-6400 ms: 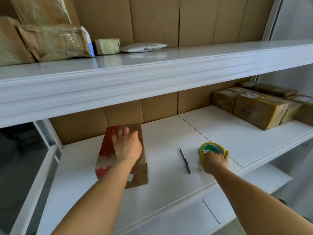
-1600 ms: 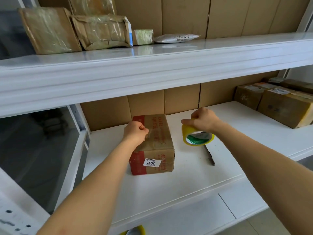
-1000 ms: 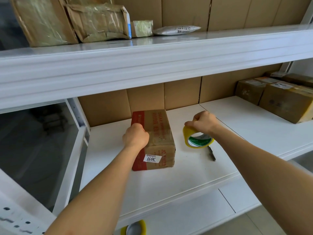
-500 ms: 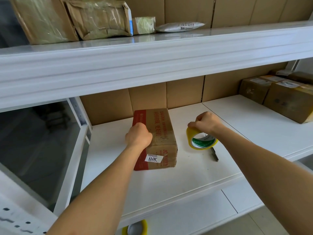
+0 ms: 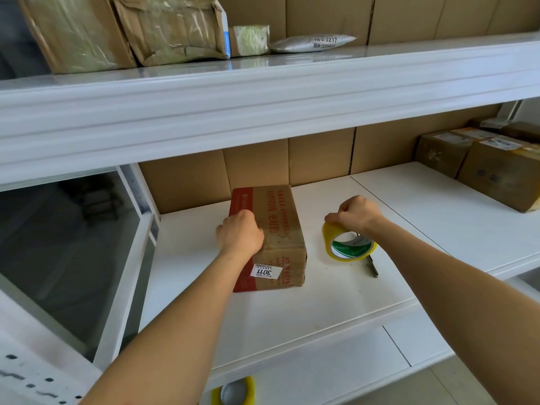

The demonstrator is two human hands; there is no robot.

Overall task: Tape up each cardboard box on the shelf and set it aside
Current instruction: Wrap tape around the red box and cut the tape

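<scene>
box point(image 5: 280, 229) long axis near–far | left hand point(image 5: 240, 232) fisted on its left top edge, grip unclear | right hand point(image 5: 357, 213) pinches tape roll point(image 5: 346, 244) just right of box

On the middle shelf point(image 5: 292, 311), your box point(image 5: 277, 229) sat left of centre, lengthwise toward the back wall. Your left hand point(image 5: 240, 231) was on its left top edge. To its right, your right hand point(image 5: 355, 213) held the tape roll point(image 5: 347, 244) just above the shelf, with a knife point(image 5: 372, 266) lying beneath it. More boxes point(image 5: 482, 162) stood far right. Parcels point(image 5: 146, 27) lay on the shelf above, another roll point(image 5: 233, 391) below.
</scene>
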